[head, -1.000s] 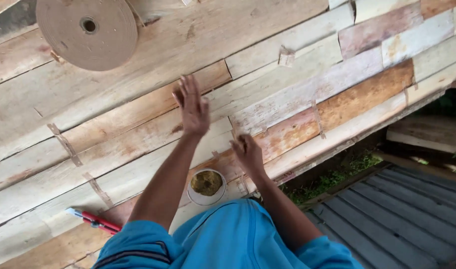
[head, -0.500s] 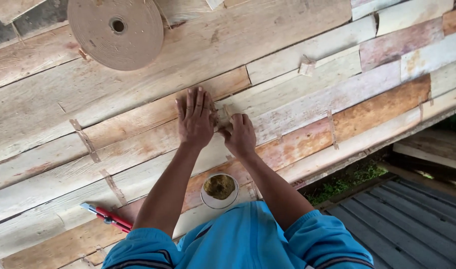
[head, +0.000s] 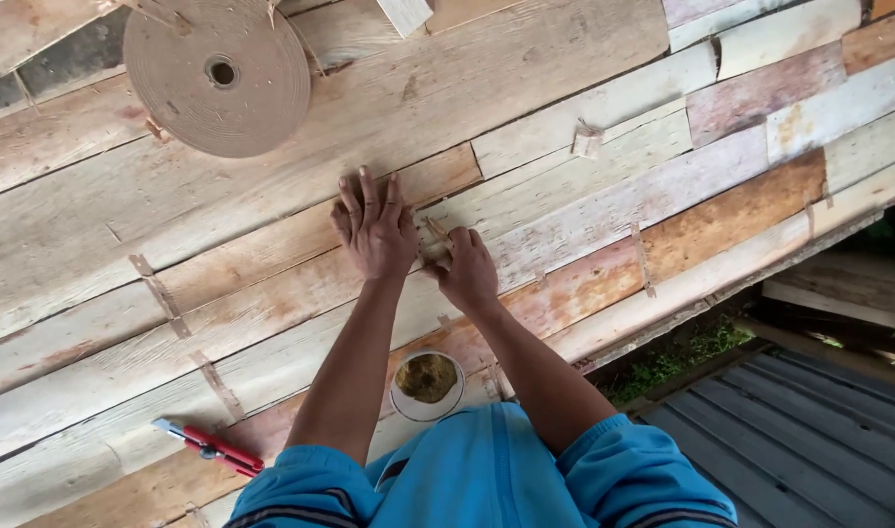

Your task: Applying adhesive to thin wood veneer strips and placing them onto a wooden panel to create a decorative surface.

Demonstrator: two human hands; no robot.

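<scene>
Pale wood veneer sheets (head: pixel 565 59) cover the surface. The left hand (head: pixel 374 227) lies flat, fingers spread, pinning a seam, while the right hand (head: pixel 464 270) pinches a short paper tape strip (head: pixel 434 235) onto it beside the tape roll (head: pixel 218 76).

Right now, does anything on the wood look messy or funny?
The little tape piece sits crooked, one edge lifting off the plank. Other strips lie flat. Both hands, left and right, press a seam.
</scene>
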